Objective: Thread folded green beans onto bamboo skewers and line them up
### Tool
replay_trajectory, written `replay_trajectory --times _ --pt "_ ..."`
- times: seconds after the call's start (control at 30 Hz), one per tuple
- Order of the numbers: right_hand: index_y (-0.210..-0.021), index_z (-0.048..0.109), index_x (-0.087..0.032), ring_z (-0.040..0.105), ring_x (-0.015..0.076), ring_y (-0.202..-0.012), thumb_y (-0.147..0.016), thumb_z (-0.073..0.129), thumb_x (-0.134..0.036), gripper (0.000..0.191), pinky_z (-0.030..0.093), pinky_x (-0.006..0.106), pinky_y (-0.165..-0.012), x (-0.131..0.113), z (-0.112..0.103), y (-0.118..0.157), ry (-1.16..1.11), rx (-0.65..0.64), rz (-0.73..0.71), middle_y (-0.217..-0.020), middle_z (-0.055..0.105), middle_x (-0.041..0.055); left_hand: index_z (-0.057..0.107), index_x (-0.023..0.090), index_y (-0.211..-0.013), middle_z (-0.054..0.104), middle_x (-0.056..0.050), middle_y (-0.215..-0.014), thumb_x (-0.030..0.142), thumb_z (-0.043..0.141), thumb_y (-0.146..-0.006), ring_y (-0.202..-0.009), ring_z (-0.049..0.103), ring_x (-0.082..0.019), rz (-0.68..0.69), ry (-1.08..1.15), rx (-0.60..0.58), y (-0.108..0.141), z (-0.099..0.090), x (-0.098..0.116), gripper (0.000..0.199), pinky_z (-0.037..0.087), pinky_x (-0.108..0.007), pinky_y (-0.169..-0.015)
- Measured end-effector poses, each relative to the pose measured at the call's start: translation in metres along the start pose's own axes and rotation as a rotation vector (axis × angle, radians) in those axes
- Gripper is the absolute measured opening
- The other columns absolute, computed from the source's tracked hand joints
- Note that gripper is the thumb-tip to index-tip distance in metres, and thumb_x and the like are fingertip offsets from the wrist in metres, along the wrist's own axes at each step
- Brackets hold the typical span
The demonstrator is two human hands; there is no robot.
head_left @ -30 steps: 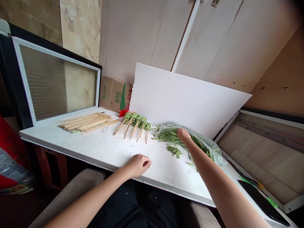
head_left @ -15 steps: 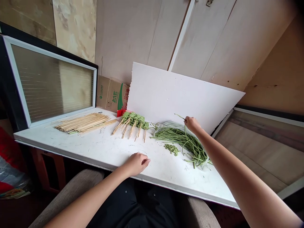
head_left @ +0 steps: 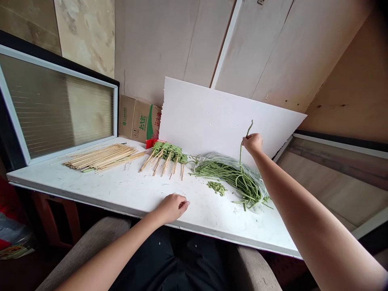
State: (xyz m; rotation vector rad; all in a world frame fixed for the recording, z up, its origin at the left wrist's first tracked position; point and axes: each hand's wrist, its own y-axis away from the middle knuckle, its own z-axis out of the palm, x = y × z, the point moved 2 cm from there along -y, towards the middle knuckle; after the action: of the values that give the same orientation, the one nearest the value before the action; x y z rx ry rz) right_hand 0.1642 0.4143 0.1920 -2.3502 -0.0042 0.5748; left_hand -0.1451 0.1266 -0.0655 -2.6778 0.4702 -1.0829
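Raised over the bean pile, my right hand (head_left: 254, 143) pinches a long green bean (head_left: 249, 127). One end of it sticks up above my fingers, and the other hangs toward the pile. Beneath lies a heap of long beans (head_left: 224, 171), partly in a clear plastic bag (head_left: 216, 157). My left hand (head_left: 174, 207) rests curled at the table's front edge; whatever its fingers hold, if anything, is hidden. Between the hands sits a small pile of short bean pieces (head_left: 216, 187). Farther left, bean pieces on skewers (head_left: 169, 153) are stacked with their sticks pointing toward me.
Loose bamboo skewers (head_left: 103, 157) lie on the left of the white table (head_left: 121, 190). A cardboard box (head_left: 139, 119) and a white board (head_left: 224, 117) stand along the back. Framed glass panels (head_left: 60, 109) flank both sides.
My right hand has risen and moved slightly right, drawing the bean up from the pile; the bean's free end now points upward. My left hand stays in place, while the view has shifted slightly.
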Motion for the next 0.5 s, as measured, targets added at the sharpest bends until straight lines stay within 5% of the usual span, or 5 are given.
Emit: replay_trajectory --times 0.2,0.5 --pt "-0.076 0.075 -0.009 0.062 0.0183 -0.069 -0.092 0.065 -0.024 0.025 0.052 0.033 -0.076 -0.023 -0.005 0.000 -0.288 0.034 0.115 -0.078 0.074 0.0157 0.043 0.021 -0.063 0.049 0.001 -0.060 0.040 0.050 -0.100 -0.059 0.043 -0.015 -0.004 -0.009 -0.005 0.000 0.001 -0.001 0.042 0.028 -0.029 -0.062" --pt "-0.084 0.069 -0.012 0.074 0.0185 -0.074 -0.090 0.072 -0.023 0.013 0.063 0.031 -0.071 -0.071 -0.015 -0.018 -0.693 0.147 -0.094 -0.078 0.076 0.0107 0.048 0.020 -0.063 0.053 -0.001 -0.061 0.042 0.049 -0.101 -0.059 0.045 -0.015 0.007 -0.027 0.005 0.001 0.000 -0.001 0.044 0.029 -0.029 -0.062"
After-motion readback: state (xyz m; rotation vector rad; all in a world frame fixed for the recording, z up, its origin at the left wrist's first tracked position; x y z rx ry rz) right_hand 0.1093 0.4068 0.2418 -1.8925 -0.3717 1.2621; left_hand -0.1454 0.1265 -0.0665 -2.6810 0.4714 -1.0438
